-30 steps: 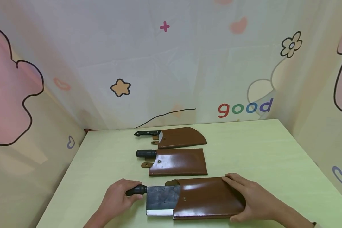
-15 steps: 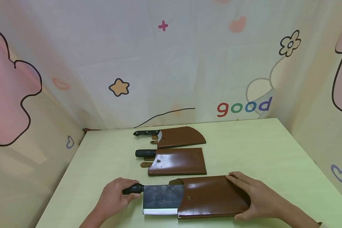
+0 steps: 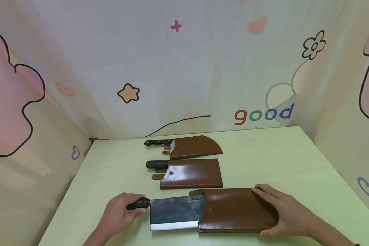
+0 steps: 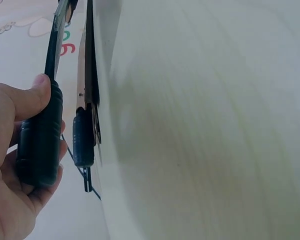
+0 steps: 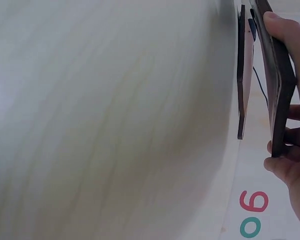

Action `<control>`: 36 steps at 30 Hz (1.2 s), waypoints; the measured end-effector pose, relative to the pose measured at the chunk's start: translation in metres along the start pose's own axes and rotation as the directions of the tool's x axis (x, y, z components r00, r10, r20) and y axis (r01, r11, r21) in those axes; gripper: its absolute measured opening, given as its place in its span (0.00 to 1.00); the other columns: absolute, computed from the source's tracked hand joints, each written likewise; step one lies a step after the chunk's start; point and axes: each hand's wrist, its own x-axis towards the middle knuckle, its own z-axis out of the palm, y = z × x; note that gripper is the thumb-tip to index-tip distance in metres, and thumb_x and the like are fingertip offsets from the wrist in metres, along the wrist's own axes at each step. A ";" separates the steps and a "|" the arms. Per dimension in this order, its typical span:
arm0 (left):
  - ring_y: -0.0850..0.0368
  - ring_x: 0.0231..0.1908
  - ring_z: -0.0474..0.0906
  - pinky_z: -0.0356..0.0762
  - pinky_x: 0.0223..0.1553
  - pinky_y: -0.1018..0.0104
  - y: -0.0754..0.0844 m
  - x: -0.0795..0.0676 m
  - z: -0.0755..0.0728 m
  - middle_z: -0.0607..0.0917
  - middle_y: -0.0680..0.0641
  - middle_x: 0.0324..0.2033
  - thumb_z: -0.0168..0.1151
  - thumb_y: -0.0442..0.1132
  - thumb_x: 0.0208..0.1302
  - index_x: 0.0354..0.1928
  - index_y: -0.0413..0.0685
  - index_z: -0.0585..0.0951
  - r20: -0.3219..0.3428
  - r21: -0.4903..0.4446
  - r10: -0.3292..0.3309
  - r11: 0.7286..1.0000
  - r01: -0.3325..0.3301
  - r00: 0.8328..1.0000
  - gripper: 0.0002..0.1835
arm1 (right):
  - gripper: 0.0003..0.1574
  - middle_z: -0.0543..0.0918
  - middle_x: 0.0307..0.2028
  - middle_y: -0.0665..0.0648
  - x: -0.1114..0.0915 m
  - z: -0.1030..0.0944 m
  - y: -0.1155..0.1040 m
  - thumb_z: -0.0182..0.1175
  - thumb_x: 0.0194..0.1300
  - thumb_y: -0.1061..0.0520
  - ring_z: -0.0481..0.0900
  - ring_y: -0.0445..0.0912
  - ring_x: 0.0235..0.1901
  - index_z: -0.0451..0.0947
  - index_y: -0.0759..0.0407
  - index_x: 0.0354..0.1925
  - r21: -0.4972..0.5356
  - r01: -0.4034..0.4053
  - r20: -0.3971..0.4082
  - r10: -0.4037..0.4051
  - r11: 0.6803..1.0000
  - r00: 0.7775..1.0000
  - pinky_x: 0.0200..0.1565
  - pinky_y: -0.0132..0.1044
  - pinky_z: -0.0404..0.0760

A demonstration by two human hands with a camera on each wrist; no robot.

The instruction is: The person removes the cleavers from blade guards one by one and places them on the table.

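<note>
In the head view my left hand [image 3: 119, 212] grips the black handle of a cleaver [image 3: 175, 212]. Its dark blade has a bright edge facing me, and the far end is hidden inside a brown leather sheath [image 3: 233, 210]. At the sheath's right end, my right hand [image 3: 290, 213] holds it between thumb and fingers. The left wrist view shows thumb and fingers curled round the cleaver's handle [image 4: 40, 135], which is raised off the table. In the right wrist view the sheath [image 5: 277, 80] is likewise up off the surface, pinched from both edges.
Behind lie two more sheathed knives on the pale green table [image 3: 264, 160]: a square-ended sheath [image 3: 193, 174] with a black handle, and a rounded sheath [image 3: 196, 147] with a riveted handle. A cloth backdrop [image 3: 184, 78] with cartoon prints stands at the back and sides.
The sheath and my right hand have moved right, while my left hand has drawn the cleaver left. More of the blade now shows outside the sheath, including a small stamped mark.
</note>
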 end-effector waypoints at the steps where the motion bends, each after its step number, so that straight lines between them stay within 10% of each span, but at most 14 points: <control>1: 0.60 0.43 0.83 0.79 0.45 0.56 -0.001 0.000 0.000 0.90 0.58 0.43 0.81 0.49 0.52 0.49 0.55 0.90 -0.001 -0.004 0.001 1.000 -0.001 1.000 0.21 | 0.74 0.74 0.66 0.56 -0.001 -0.001 0.001 0.77 0.34 0.19 0.82 0.51 0.54 0.70 0.56 0.71 -0.003 -0.003 0.002 0.003 1.000 1.000 0.46 0.43 0.85; 36: 0.56 0.43 0.84 0.79 0.46 0.55 -0.037 -0.014 -0.007 0.90 0.57 0.44 0.80 0.49 0.52 0.49 0.54 0.90 0.082 0.037 -0.014 0.999 0.011 0.997 0.21 | 0.73 0.75 0.65 0.57 -0.035 -0.019 0.025 0.76 0.34 0.18 0.84 0.55 0.51 0.70 0.51 0.72 -0.066 -0.060 0.049 0.063 0.996 0.997 0.41 0.41 0.85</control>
